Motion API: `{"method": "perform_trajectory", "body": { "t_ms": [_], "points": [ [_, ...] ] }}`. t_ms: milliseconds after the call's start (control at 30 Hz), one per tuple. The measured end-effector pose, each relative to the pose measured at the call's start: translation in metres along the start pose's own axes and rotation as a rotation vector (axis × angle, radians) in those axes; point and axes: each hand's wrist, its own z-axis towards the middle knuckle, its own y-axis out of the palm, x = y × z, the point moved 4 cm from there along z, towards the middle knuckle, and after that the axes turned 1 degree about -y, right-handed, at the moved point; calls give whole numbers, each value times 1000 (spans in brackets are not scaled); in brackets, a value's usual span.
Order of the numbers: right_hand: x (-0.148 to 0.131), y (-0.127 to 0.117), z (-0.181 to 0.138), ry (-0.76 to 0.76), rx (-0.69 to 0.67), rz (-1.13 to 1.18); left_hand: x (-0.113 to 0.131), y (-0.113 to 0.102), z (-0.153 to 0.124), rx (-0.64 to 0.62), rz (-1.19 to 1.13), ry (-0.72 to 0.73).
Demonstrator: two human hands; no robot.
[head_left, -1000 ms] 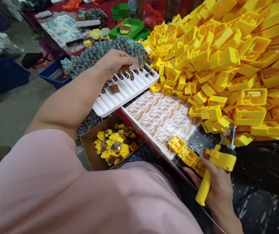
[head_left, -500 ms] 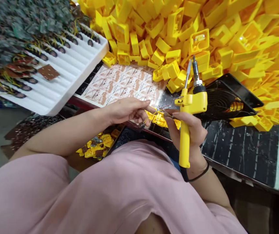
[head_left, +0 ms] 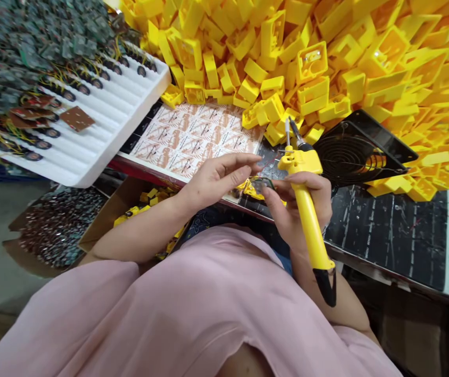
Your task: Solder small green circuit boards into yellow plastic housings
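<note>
My right hand [head_left: 306,201] is closed around a yellow soldering gun [head_left: 309,209], its metal tip and feed tube pointing away from me. Between the thumb and fingertips of that hand sits a small green circuit board [head_left: 264,184]. My left hand [head_left: 218,180] is just left of the board, thumb drawn in against the bent fingers; what they hold, if anything, is too small to make out. Under both hands a yellow plastic housing [head_left: 253,189] lies at the table edge, partly hidden by the fingers.
A large heap of yellow housings [head_left: 248,89] covers the back. At left, a white foam tray [head_left: 118,112] carries many wired circuit boards [head_left: 59,42]. A black fan [head_left: 360,152] stands right of the soldering gun. Below the table edge is a box [head_left: 98,230] of yellow parts.
The soldering gun has tilted, its tip swinging left and its handle end right and towards me. My left hand has turned over the housing; the small round black part beneath it is out of sight.
</note>
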Motion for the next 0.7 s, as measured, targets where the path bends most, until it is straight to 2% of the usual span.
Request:
{"method": "perform_trajectory", "body": {
  "t_ms": [133,200,267,367,433,500,600,700],
  "points": [
    [-5,-6,3,-86,34,-62,-20,5,-5,-285,-169,-165],
    [-8,-9,6,-137,56,-89,-21,7,-10,-357,-227,-186],
    [-10,-13,8,-175,65,-143,-16,4,-12,-333,-203,-180],
    [-8,-18,9,-151,19,-173,0,-12,-9,-160,-1,-91],
    [-5,-20,6,-106,-13,-133,8,-23,-7,-54,171,18],
    [-3,-20,3,-62,-30,-87,9,-25,-5,-11,354,187],
    [-2,-20,0,40,-26,13,2,-13,-11,24,727,578],
    [-4,-18,1,124,-10,105,-6,5,-26,225,963,997]
  ]
}}
